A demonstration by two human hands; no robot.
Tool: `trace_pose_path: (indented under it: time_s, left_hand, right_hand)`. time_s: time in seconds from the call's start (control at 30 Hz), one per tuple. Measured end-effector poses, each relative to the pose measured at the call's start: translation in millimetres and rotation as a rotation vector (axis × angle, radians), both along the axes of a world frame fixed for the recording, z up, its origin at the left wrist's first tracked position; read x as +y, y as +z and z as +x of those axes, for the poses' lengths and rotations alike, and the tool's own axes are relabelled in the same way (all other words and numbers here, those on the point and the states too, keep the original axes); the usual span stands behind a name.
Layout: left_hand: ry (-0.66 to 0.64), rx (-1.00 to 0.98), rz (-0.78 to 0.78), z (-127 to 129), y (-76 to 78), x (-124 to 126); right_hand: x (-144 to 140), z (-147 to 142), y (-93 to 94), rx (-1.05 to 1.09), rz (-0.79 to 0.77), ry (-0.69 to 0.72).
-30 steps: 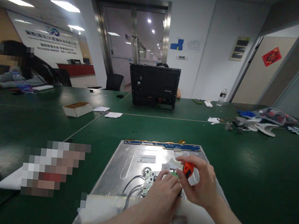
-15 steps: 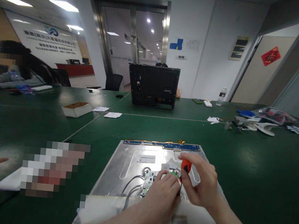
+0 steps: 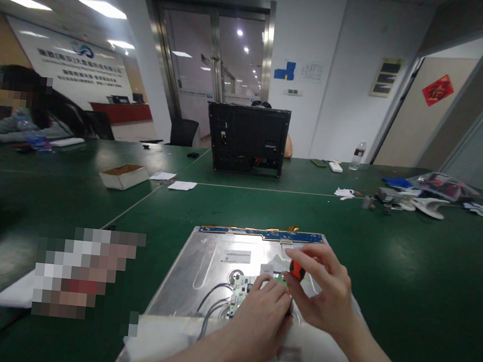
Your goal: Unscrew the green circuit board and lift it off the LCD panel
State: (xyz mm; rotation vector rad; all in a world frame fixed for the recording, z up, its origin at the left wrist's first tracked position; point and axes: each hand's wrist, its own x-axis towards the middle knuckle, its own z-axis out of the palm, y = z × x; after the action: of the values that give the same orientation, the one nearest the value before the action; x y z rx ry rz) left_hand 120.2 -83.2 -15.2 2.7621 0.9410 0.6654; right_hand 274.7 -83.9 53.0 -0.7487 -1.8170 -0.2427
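A flat silver display panel (image 3: 212, 258) lies in front of me, back side up. A small green and white circuit board (image 3: 242, 288) sits on its middle, with dark cables (image 3: 207, 308) running from its left side. My left hand (image 3: 265, 314) rests over the right part of the board, fingers curled onto it, which hides much of that part. My right hand (image 3: 327, 291) pinches the orange and black handle of a screwdriver (image 3: 296, 270) between thumb and fingers, just above and right of the board. The screwdriver's tip cannot be made out clearly.
A blue circuit strip (image 3: 262, 235) runs along the panel's far edge. Beyond stand a black monitor casing (image 3: 248, 139) and an open white box (image 3: 125, 177). A bottle (image 3: 358, 156) and assorted parts (image 3: 402, 199) are at right. People sit at left and behind the casing.
My right hand has turned the screwdriver handle and shifted it slightly left and down. My left hand has stayed put. Another person's hand at the left edge has drawn back and away.
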Motion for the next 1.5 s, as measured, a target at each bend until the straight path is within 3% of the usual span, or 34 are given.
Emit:
trace_pose_path:
  time_s: [0.23, 0.53, 1.23, 1.5]
  left_hand:
    - [-0.02, 0.037, 0.045, 0, 1.1, 1]
    - [0.006, 0.03, 0.027, 1, -2.9, 2]
    - [0.043, 0.099, 0.09, 8, -9.9, 6]
    - [0.016, 0.065, 0.007, 2, -0.8, 3]
  right_hand:
    - [-3, 3, 3.3, -0.022, -0.044, 0.101]
    - [0, -1, -3.2, 0.031, -0.056, 0.054]
    - [-3, 1, 5.3, -0.02, 0.039, 0.039]
    - [-3, 2, 3.0, -0.017, 0.001, 0.036]
